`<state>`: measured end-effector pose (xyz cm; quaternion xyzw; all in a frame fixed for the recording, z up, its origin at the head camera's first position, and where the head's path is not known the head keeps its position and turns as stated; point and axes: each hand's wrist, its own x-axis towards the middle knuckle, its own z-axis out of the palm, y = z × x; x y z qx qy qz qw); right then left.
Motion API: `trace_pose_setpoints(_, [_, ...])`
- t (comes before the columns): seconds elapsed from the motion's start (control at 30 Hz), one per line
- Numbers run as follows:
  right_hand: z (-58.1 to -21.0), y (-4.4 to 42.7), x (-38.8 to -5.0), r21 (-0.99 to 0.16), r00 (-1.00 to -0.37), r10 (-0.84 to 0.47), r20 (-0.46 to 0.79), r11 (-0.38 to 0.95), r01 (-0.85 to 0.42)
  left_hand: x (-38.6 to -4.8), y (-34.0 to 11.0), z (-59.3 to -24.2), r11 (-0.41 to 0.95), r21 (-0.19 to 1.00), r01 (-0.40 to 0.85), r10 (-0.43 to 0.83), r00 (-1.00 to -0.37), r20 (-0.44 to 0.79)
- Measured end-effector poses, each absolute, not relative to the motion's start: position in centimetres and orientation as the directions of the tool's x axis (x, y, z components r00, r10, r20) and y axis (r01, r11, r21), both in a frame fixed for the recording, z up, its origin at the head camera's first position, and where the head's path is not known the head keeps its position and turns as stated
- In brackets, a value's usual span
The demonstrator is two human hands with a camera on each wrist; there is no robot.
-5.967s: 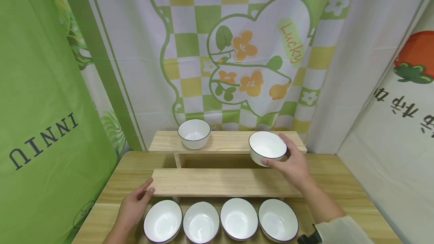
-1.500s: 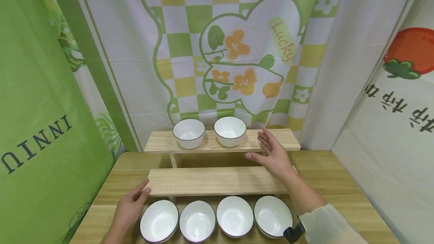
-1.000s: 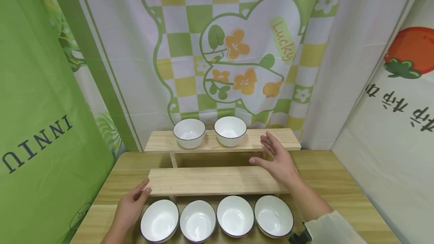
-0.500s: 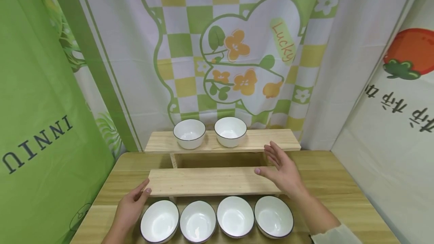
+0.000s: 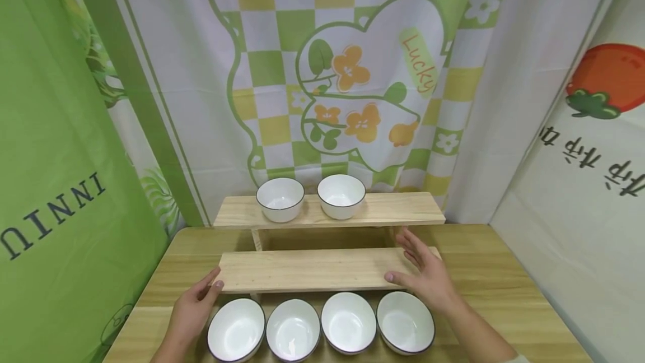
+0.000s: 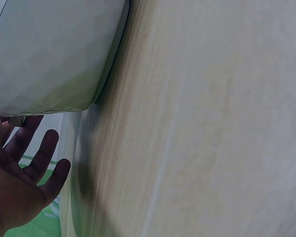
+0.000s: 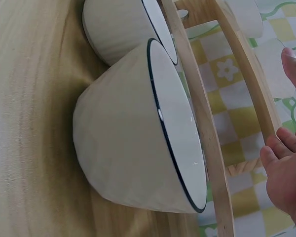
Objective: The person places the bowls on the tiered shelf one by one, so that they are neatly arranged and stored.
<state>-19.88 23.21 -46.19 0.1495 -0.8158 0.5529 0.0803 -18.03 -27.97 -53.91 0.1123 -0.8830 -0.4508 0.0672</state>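
My left hand touches the left end of the lower wooden shelf with its fingertips. Above that shelf's right end hangs my right hand, fingers extended and thumb spread, holding nothing. Two white bowls with dark rims stand side by side on the upper wooden shelf. In front of the lower shelf, a row of several similar bowls stands on the table. The right wrist view shows the row's rightmost bowl close up, with my right hand beyond it.
The wooden table carries the two-step stand. Behind it hangs a checkered curtain with a flower print. A green curtain closes the left side and a white one the right.
Six seconds ago my right hand held a bowl at the upper shelf; that bowl now stands there. The emptied right hand has drawn down toward the lower shelf. My left hand has stayed put.
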Motion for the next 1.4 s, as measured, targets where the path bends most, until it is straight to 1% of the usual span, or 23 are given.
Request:
trace_pose_setpoints(0.13, [-46.7,23.4,-19.4,-0.866,-0.931,-0.16,0.327,0.343,-0.363,-18.0,-27.9,-53.8,0.57,0.809,-0.141,-0.259,-0.966,0.013])
trace_pose_setpoints(0.3, [-47.3,23.6,-18.5,-0.858,-0.929,-0.158,0.334,0.358,-0.369,-17.8,-27.8,-53.7,0.562,0.814,-0.146,-0.276,-0.961,0.018])
trace_pose_setpoints(0.6, [-48.8,24.4,-16.7,-0.845,-0.958,-0.136,0.252,0.452,-0.286,-17.7,-27.6,-53.5,0.563,0.815,-0.139,-0.272,-0.962,0.023])
trace_pose_setpoints(0.83, [-49.7,24.7,-15.9,-0.866,-0.962,-0.135,0.238,0.42,-0.273,-17.9,-27.6,-53.4,0.566,0.813,-0.135,-0.266,-0.964,0.025])
trace_pose_setpoints(1.1, [-50.5,24.9,-14.9,-0.853,-0.954,-0.129,0.272,0.426,-0.301,-17.8,-27.7,-53.5,0.565,0.814,-0.135,-0.274,-0.961,0.031])
trace_pose_setpoints(1.4, [-50.9,24.8,-13.5,-0.873,-0.977,-0.107,0.186,0.439,-0.214,-17.8,-27.8,-53.6,0.572,0.808,-0.141,-0.269,-0.963,0.022])
